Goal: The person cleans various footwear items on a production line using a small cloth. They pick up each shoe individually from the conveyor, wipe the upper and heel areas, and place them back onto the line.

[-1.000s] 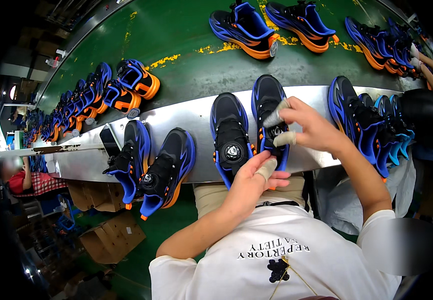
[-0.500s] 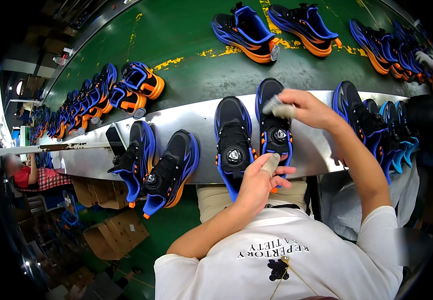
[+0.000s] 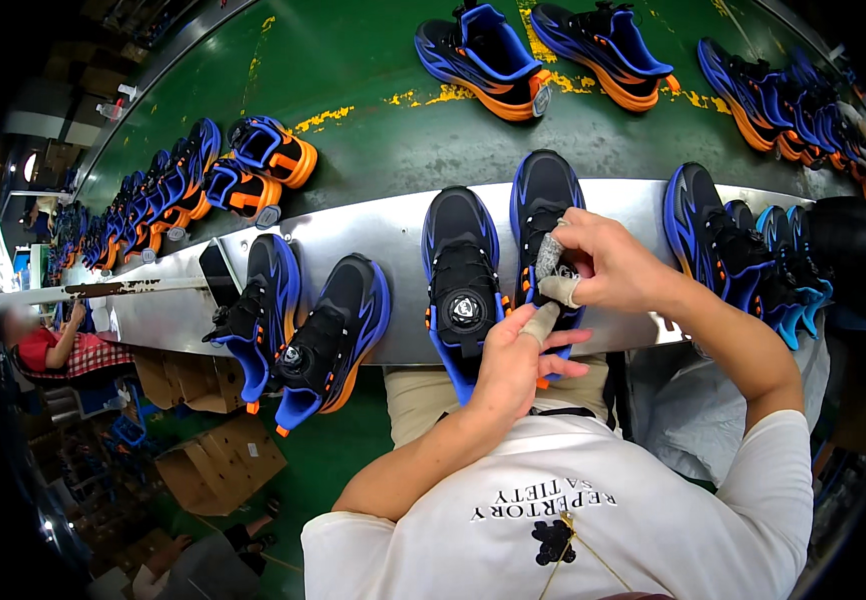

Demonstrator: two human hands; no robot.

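The black and blue shoe (image 3: 545, 215) lies on the metal ledge (image 3: 373, 225), heel over its near edge, beside a second shoe (image 3: 461, 275). The right hand (image 3: 608, 262) has its fingers closed on the shoe's tongue. The left hand (image 3: 516, 355) touches the heel with a taped finger, other fingers loose. Behind the ledge, a green conveyor belt (image 3: 373, 60) carries more shoes.

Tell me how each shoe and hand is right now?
Black-and-blue sneaker under the hands: lying on the metal ledge, both hands on it.
Black-and-blue sneaker with round dial: flat, untouched.
Pair of sneakers to the left: overhanging the ledge.
Left hand: taped finger at the heel.
Right hand: pinching the tongue.
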